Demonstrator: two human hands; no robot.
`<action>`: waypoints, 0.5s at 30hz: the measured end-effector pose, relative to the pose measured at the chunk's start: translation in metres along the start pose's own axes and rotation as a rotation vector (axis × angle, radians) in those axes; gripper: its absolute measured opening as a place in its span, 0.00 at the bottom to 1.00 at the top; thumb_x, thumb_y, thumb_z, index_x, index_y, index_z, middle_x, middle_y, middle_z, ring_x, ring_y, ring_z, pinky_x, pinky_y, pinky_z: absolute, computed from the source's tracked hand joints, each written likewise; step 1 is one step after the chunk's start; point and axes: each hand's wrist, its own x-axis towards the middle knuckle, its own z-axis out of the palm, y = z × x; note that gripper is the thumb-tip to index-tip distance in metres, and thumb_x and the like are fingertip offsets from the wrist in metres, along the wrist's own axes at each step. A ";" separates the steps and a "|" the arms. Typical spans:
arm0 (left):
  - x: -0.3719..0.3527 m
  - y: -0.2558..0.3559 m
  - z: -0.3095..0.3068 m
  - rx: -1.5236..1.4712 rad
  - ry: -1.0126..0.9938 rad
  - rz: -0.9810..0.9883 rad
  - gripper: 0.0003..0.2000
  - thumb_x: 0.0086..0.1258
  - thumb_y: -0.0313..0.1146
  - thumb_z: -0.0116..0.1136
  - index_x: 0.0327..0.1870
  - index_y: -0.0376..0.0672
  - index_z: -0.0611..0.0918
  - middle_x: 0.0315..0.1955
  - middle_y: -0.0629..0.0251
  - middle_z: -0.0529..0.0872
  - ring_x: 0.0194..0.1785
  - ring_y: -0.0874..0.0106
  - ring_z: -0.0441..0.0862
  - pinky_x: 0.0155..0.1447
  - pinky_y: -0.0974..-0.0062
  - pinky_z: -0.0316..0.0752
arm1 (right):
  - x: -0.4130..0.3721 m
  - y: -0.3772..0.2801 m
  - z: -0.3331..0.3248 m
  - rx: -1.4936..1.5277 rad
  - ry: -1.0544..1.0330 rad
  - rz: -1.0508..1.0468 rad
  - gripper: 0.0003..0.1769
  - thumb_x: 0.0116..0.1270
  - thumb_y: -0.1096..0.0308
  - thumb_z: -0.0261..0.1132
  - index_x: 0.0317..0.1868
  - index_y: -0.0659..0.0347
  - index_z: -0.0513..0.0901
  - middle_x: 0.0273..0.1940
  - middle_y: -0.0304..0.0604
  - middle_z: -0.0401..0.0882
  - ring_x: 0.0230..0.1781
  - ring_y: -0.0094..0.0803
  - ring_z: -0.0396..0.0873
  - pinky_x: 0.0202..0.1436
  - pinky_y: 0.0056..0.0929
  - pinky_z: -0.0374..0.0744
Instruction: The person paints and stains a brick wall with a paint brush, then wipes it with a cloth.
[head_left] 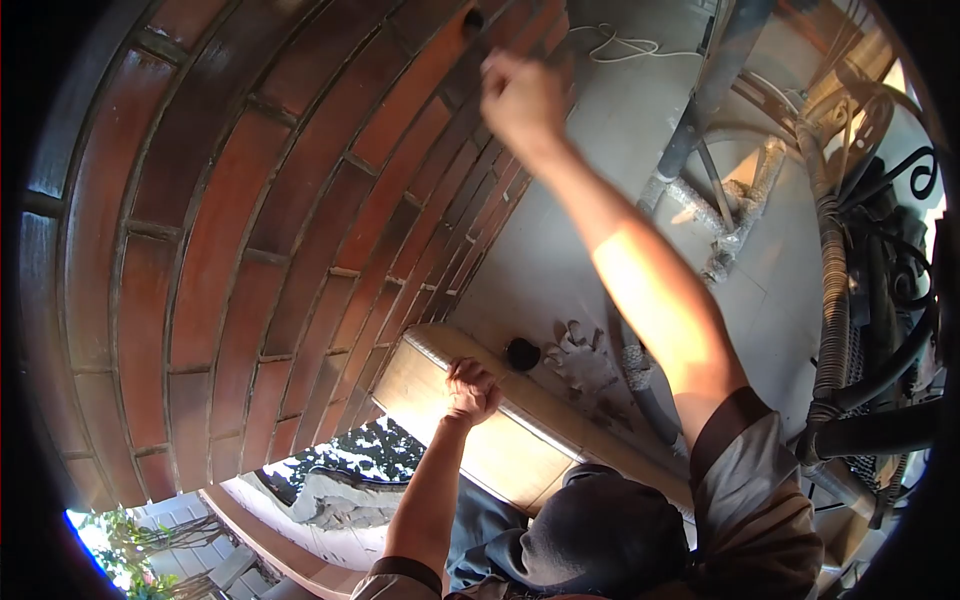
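Up high, my right hand (522, 100) is raised with its fingers closed, right by the red-brown brick wall (230, 240). I cannot tell what, if anything, is in its grip. Just past the fingers a small round dark spot (473, 22) shows on the bricks. Lower down, my left hand (473, 391) curls over the metal-trimmed edge of a pale tiled ledge (510, 440), close to the foot of the wall. A round black object (521, 353) lies beyond the ledge, near the left hand.
Grey floor (600, 160) carries a loose white cord (640, 47) and pale scraps (585, 362). Wrapped metal legs (730, 210) and a curled black metal frame (900, 190) stand at right. Dark grey cloth (600, 530) fills the bottom middle. Plants (140, 550) show at lower left.
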 end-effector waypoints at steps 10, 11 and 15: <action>-0.007 -0.006 0.006 -0.013 -0.017 -0.007 0.05 0.45 0.36 0.63 0.21 0.47 0.80 0.28 0.64 0.81 0.44 0.60 0.79 0.56 0.58 0.72 | -0.102 -0.079 -0.039 0.382 -0.240 -0.037 0.10 0.70 0.72 0.64 0.49 0.62 0.85 0.30 0.42 0.85 0.31 0.26 0.83 0.47 0.26 0.82; -0.006 -0.006 0.007 -0.007 0.013 0.002 0.05 0.43 0.35 0.62 0.18 0.47 0.79 0.27 0.65 0.80 0.43 0.61 0.78 0.55 0.59 0.72 | -0.057 -0.063 -0.045 0.233 -0.217 0.081 0.08 0.73 0.70 0.61 0.42 0.66 0.84 0.20 0.37 0.75 0.25 0.20 0.73 0.41 0.23 0.78; -0.006 -0.005 0.007 -0.010 0.024 -0.019 0.05 0.45 0.36 0.62 0.20 0.47 0.80 0.28 0.64 0.80 0.43 0.61 0.79 0.56 0.58 0.72 | -0.010 -0.066 -0.016 0.101 -0.082 0.076 0.15 0.74 0.65 0.58 0.32 0.68 0.80 0.18 0.48 0.74 0.19 0.28 0.69 0.26 0.32 0.71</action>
